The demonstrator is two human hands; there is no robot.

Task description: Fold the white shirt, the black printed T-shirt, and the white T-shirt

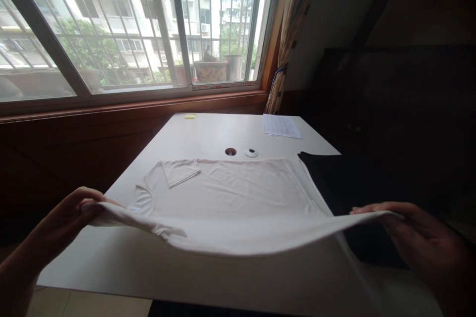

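Observation:
A white T-shirt [230, 188] lies sideways on the white table [156, 277], its collar at the left and its hem at the right. One short sleeve is folded in over the far side. My left hand [80, 210] pinches the near edge by the collar end, raised off the table. At the hem end, my right hand [412, 228] grips the other corner of that edge. Between them the lifted cloth sags in a shallow curve. Dark folded cloth [334, 178] lies beyond the hem, partly behind my right hand.
Written sheets of paper [282, 126] lie at the table's far right, and a yellow sticky note [190, 116] at its far left. A round cable hole [230, 152] and a white ring-shaped cover [252, 152] are behind the shirt. A barred window and a curtain [280, 74] stand beyond.

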